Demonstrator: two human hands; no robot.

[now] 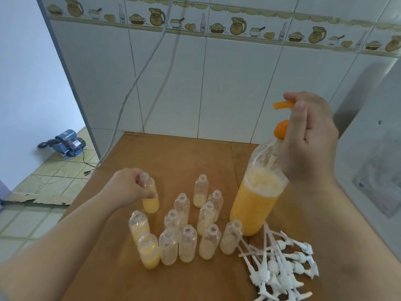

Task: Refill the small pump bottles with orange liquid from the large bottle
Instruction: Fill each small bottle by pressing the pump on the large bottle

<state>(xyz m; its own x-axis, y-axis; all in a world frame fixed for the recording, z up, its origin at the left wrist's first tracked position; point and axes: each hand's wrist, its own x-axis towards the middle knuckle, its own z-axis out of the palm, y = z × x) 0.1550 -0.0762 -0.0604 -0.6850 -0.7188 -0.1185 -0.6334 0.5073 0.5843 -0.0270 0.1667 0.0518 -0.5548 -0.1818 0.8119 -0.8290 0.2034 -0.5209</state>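
Right now my right hand (308, 135) has its fingers curled round the orange pump head (282, 105) on top of the large bottle (256, 203), which stands upright on the worktop (173, 161) directly beneath that hand and looks roughly two-thirds full of orange liquid, with foam on top. Over to the left of it, my left hand (130, 187) grips one small bottle (149, 196) by its upper half, fingers wrapped around it; it stands apart from the rest, open-necked, with orange liquid in its lower part. Between my two hands and nearer to me stands the cluster of other small bottles (186, 231), all uncapped, each holding only a low level of pale orange, some barely any. Below my right hand, just beside the large bottle's base, lies the heap of white pump tops (280, 263), none fitted. I judge the job is at an early stage: nearly every bottle needs topping up, and every pump needs screwing back on.
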